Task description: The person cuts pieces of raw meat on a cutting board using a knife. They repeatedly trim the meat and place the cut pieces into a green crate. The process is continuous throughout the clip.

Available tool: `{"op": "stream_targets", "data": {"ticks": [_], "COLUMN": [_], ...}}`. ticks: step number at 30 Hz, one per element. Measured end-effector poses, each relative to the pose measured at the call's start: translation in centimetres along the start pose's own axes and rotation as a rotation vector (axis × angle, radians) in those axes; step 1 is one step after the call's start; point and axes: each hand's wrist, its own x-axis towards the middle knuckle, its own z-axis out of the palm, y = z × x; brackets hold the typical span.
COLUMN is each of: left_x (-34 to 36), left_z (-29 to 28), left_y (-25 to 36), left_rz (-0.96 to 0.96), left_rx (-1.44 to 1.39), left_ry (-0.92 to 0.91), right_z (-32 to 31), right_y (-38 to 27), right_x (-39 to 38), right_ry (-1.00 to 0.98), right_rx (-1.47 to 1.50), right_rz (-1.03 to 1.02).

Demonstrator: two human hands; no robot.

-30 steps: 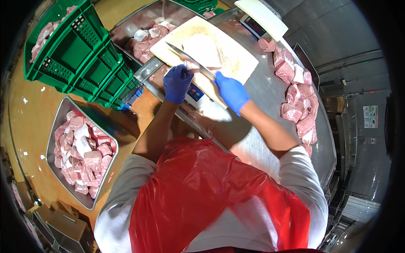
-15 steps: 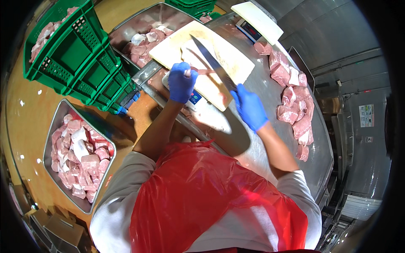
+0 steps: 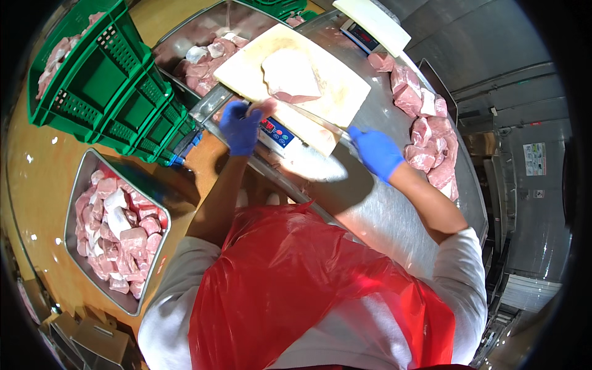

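My blue-gloved right hand (image 3: 377, 154) is closed round the handle of a long knife (image 3: 313, 117). Its blade lies low across the near part of a white cutting board (image 3: 348, 92), pointing left, beside a large piece of meat (image 3: 290, 71) with a pale, fatty top and a pink cut edge. At the board's near left edge, my blue-gloved left hand (image 3: 239, 128) is closed on a small pink piece of meat (image 3: 264, 108), partly hidden by the fingers. Below that hand, a scale with a blue panel (image 3: 276, 134) shows partly beneath the board.
Meat chunks (image 3: 425, 135) line the right side of the steel table (image 3: 401, 216). A metal tub (image 3: 179, 46) of meat stands behind the board, another metal tub (image 3: 82, 179) at lower left. Stacked green crates (image 3: 120, 80) rise at left. A second scale (image 3: 361, 37) sits at the far right.
My left hand has moved left and nearer me with the small piece. The knife has swung down from across the board to its near side. The large piece now shows more fully.
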Motion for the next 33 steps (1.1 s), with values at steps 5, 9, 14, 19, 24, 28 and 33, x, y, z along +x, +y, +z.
{"op": "stream_targets", "data": {"ticks": [5,9,14,19,24,28,33], "left_x": [0.4,-1.0,-5.3,-8.1,-8.2,1.2,25.4], "left_z": [-5.3,0.1,6.4,9.6,6.1,-1.7,-18.8], "left_y": [4.7,8.7,13.7,12.1,10.4,12.7,20.3], "left_rz": [-0.578,0.257,0.742,0.776,0.750,0.104,0.809], "left_rx": [-0.672,-0.077,0.333,0.599,-0.054,-0.246,0.207], "left_ry": [-0.261,-0.470,-0.711,-0.891,-0.838,-0.562,0.328], "right_z": [-0.3,1.8,2.6,4.5,6.0,7.6,8.1], "right_y": [1.3,-0.5,-1.8,-1.5,-1.4,-0.7,-0.3], "right_x": [-7.1,-7.4,-6.3,-6.7,-7.0,-7.6,-7.1], "right_ry": [0.191,0.455,0.553,0.575,0.488,0.484,0.470], "right_rx": [0.313,0.764,0.954,1.056,1.069,1.125,1.076], "right_rz": [0.130,0.439,0.531,0.567,0.589,0.621,0.629]}}
